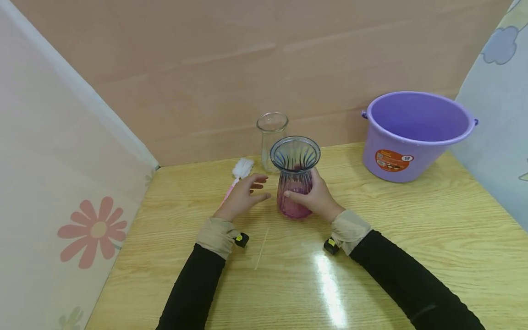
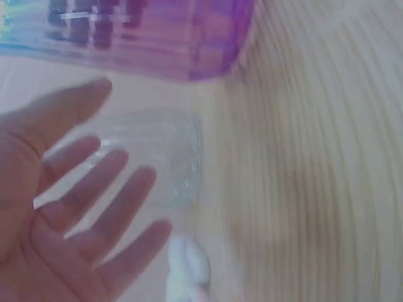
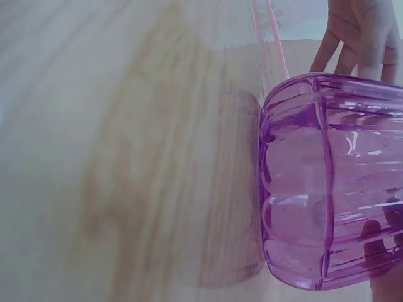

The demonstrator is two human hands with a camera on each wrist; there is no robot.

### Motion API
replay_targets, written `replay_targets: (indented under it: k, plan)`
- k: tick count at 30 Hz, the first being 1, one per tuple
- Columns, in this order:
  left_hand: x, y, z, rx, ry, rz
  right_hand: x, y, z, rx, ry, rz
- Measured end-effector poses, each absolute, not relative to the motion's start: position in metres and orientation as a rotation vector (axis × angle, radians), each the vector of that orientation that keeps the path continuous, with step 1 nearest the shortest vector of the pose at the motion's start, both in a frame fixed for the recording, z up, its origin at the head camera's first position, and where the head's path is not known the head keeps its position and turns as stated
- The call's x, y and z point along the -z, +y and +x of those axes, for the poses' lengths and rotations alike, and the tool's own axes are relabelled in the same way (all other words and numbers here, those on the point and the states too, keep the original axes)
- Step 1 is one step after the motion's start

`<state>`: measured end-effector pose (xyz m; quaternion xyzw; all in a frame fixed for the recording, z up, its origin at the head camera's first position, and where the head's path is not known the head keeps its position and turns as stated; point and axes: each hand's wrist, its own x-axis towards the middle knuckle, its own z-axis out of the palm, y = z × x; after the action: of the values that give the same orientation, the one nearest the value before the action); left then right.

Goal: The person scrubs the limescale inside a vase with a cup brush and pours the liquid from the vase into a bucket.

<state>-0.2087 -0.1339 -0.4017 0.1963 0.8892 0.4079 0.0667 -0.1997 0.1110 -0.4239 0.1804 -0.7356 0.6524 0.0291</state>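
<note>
1. The tinted vase [image 1: 294, 178], bluish at its rim and purple-pink below, stands upright near the middle of the head view, between the 2 hands; whether its base touches the bench [image 1: 396, 220] cannot be told.
2. The right hand [image 1: 321, 198] grasps the vase from the right, its thumb across the front of the lower body.
3. The left hand [image 1: 242, 196] is released, just left of the vase and apart from it; in the left wrist view its thumb and 4 fingers are spread, with the vase along the top of the frame.
4. Behind the tinted vase, slightly left of it in the head view, stands 1 clear glass vase [image 1: 267, 146].
5. A brush [image 1: 242, 167] with a white head lies just beyond the left hand, which partly hides its pink handle.
6. A purple bucket [image 1: 402, 156] stands at the upper right of the frame.
</note>
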Motion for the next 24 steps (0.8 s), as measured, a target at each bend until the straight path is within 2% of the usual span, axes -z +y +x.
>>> replay_targets:
  k: [8,20,24]
  plan:
    - [0.409,-0.150,-0.211,-1.035,2.996,0.219,0.425,0.112,-0.201,-1.997,-2.276,0.543]
    - [0.414,-0.169,-0.209,-0.829,3.101,-0.146,0.426,0.112,-0.201,-2.030,-2.286,0.520]
    - [0.416,-0.175,-0.209,-0.802,3.072,-0.173,0.427,0.112,-0.200,-2.029,-2.294,0.521]
